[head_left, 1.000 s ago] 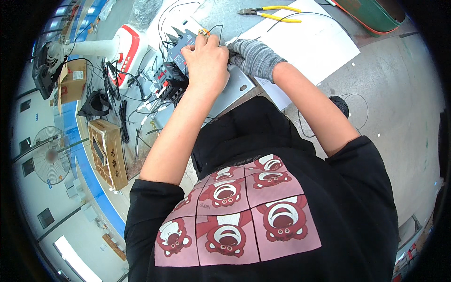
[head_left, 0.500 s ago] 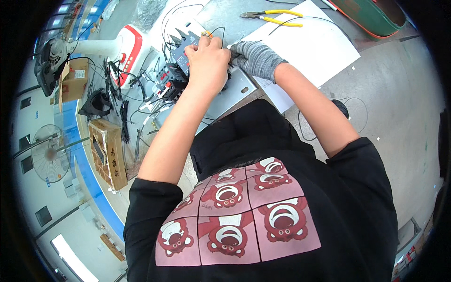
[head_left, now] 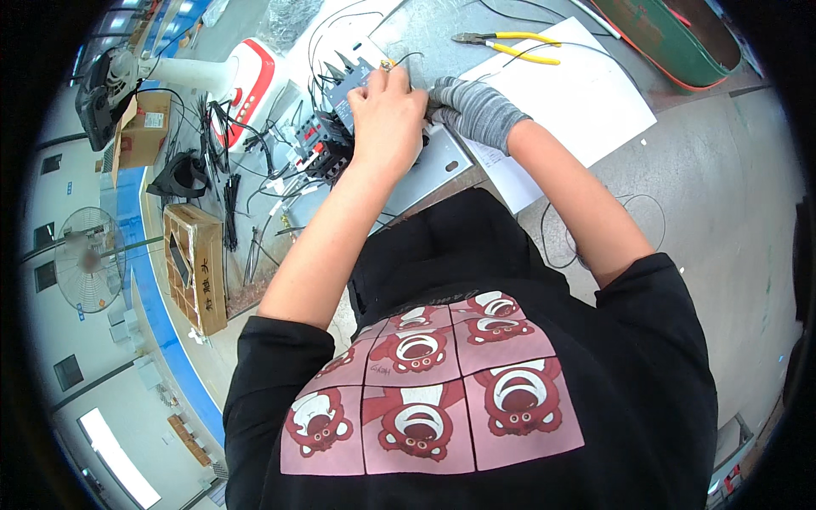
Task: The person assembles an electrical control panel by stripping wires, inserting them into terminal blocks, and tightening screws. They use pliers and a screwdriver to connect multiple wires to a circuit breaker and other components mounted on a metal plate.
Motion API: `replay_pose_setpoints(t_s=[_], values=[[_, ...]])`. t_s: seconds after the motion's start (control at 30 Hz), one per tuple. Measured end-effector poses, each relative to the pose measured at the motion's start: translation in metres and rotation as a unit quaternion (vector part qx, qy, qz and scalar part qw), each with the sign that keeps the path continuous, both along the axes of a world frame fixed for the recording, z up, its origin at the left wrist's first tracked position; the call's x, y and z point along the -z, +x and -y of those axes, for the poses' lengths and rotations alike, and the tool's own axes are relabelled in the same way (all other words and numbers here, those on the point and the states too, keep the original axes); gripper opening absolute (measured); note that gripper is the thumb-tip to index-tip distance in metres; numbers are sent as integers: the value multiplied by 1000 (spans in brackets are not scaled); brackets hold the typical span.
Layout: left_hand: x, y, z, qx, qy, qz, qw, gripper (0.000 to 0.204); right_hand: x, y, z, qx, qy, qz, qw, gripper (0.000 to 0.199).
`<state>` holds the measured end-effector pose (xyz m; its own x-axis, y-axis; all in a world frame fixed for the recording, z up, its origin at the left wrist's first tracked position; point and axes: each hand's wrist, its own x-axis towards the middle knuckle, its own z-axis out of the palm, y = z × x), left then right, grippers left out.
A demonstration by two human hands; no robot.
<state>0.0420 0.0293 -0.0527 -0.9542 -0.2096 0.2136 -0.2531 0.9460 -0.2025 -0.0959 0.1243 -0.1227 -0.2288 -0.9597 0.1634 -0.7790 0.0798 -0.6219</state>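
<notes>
My bare left hand [head_left: 389, 119] bends its fingers over a dark grey electrical component [head_left: 347, 89], thumb against its side. The palm hides much of what lies beneath. My right hand [head_left: 478, 109], in a grey knitted glove, is right beside it with fingers pressed together; what they pinch is hidden behind the left hand. A thin black wire [head_left: 411, 56] curves up past the left fingertips. Nearer me, a black switching block [head_left: 325, 144] with red parts sits by my left wrist. These parts are mounted on a metal plate [head_left: 442, 166] with slotted holes.
Yellow-handled pliers [head_left: 518, 44] lie partly over white paper [head_left: 578, 102] at the right. A green bin [head_left: 680, 42] stands far right. To the left are a white-and-red fan base [head_left: 255, 85], black cable ties [head_left: 230, 212] and a divided cardboard box [head_left: 206, 272].
The whole view has shifted slightly. Both hands stay at the same spot on the component, with only small finger movement.
</notes>
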Motion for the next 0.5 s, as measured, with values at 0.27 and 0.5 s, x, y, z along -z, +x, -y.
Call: replay_pose_setpoints(t_s=[0.27, 0.5], values=[[-3, -3, 4, 17, 38, -2, 999, 35, 0, 2, 2, -23, 7, 4, 1000, 24], [-6, -6, 0, 3, 44, 8, 999, 31, -16, 9, 3, 10, 78, 29, 996, 23]])
